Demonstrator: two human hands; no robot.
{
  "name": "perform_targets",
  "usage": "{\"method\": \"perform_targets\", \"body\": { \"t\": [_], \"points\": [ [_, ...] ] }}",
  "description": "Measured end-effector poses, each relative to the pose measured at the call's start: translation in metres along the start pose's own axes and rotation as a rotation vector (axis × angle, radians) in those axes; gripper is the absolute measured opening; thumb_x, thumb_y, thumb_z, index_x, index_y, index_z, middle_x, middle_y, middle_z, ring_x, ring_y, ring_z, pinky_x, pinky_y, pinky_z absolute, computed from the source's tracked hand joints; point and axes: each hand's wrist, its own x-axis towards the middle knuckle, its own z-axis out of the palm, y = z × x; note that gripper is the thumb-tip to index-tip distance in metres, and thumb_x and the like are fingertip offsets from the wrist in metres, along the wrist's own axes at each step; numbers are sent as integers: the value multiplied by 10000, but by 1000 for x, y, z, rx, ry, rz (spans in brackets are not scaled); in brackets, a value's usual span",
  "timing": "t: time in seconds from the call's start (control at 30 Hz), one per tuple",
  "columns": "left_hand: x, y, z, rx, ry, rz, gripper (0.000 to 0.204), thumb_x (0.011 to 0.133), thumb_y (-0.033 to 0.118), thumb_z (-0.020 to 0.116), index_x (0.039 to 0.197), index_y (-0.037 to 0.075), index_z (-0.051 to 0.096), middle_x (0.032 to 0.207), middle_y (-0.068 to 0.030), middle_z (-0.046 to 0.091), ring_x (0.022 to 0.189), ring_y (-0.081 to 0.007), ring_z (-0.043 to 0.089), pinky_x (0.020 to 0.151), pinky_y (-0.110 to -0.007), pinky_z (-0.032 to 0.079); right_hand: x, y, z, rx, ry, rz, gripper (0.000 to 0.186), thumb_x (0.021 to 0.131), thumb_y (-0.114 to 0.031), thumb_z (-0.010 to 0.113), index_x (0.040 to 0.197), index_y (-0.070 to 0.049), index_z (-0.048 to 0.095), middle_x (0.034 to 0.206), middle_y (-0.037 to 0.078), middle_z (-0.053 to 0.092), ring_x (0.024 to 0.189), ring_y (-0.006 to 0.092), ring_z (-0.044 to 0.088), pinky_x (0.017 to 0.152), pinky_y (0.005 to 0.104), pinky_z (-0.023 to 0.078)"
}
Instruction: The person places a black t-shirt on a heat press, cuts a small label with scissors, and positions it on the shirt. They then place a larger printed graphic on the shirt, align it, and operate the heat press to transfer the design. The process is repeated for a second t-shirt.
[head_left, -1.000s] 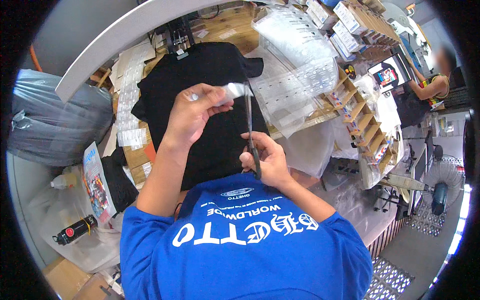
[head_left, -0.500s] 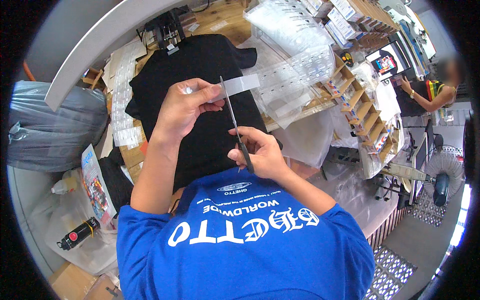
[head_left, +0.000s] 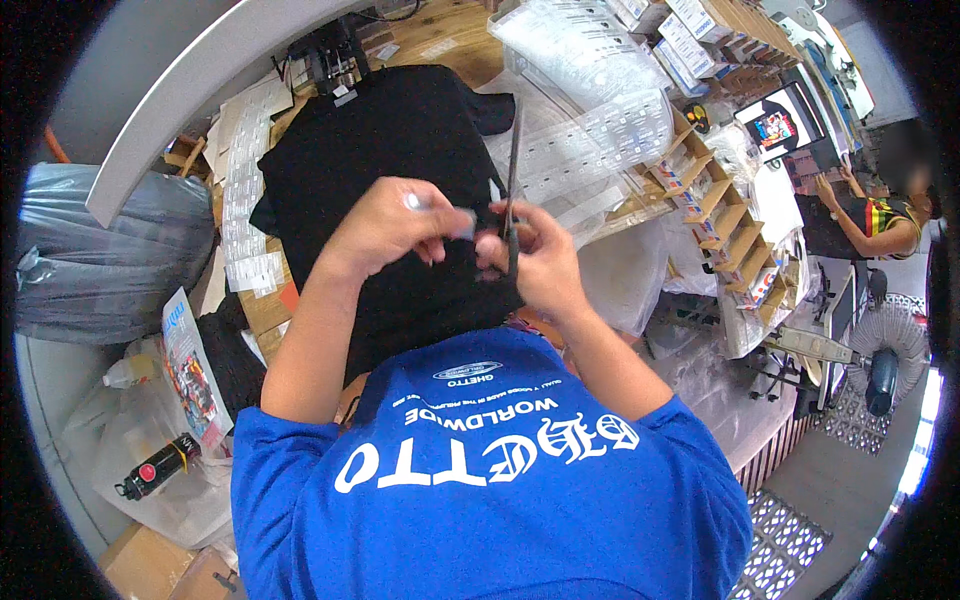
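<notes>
My right hand (head_left: 540,262) is closed round black-handled scissors (head_left: 514,150), whose blades point up, away from me. A small pale piece (head_left: 494,190) of film shows just above its fingertips; whether they pinch it I cannot tell. To its left, my left hand (head_left: 395,225) is closed on a translucent strip (head_left: 467,226). The strip's short end pokes out at the fingertips, and motion smears it. Both hands are close together over a black T-shirt (head_left: 370,130) spread on the wooden table, with only a small gap between them.
Clear printed film sheets (head_left: 600,140) lie right of the shirt, next to a cardboard divider rack (head_left: 720,215). A black clamp-like device (head_left: 335,60) stands at the shirt's far end. A curved grey bar (head_left: 170,100) crosses the upper left. Another person (head_left: 880,225) sits far right.
The long strip end that crossed the scissor blades no longer extends from my left hand. My right hand has moved up and right with the scissors; my left hand has moved slightly nearer me.
</notes>
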Motion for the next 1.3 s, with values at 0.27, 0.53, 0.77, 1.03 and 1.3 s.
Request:
{"method": "perform_targets", "body": {
  "t": [0.27, 0.53, 0.77, 1.03, 1.3],
  "points": [
    [-19, 21, 16, 302, 7, -4, 984, 671, 75, 897, 1520, 5, 403, 725, -65, 666, 536, -114, 591, 472, -278, 453, 24, -6, -3, 233, -241, 219, 476, 830, -132, 891, 1216, 4, 646, 914, 105, 728, 772, 148, 712, 698, 282, 569],
    [-27, -15, 15, -116, 167, 181, 871, 819, 141, 866, 1535, -1, 392, 905, -124, 741, 706, -165, 689, 632, -292, 548, 21, 4, 10, 85, -150, 25, 539, 788, -141, 910, 1243, -30, 644, 940, 94, 734, 809, 115, 675, 716, 263, 530],
    [-29, -29, 36, -147, 389, 255, 188, 1007, 175, 696, 967, -8, 721, 899, -58, 721, 834, -141, 689, 780, -295, 555, 21, -10, 13, -84, -39, -108, 448, 878, -106, 834, 1263, -18, 622, 932, 67, 705, 808, 131, 685, 760, 274, 556],
    [-18, -6, -24, -502, 290, 391, 107, 1025, 153, 650, 1000, 50, 637, 1074, -135, 744, 933, -181, 714, 895, -363, 570, -36, 0, 20, -128, -280, -78, 577, 884, -279, 868, 1313, 27, 634, 832, 15, 659, 701, 66, 608, 653, 245, 506],
    [-17, 11, -21, -462, 250, 426, 127, 1019, 185, 668, 970, 75, 629, 996, -84, 732, 891, -142, 687, 858, -320, 541, -43, 7, 23, -195, -242, -172, 588, 848, -308, 897, 1259, 37, 657, 734, 8, 643, 661, 51, 574, 598, 238, 463]
  ]
}}
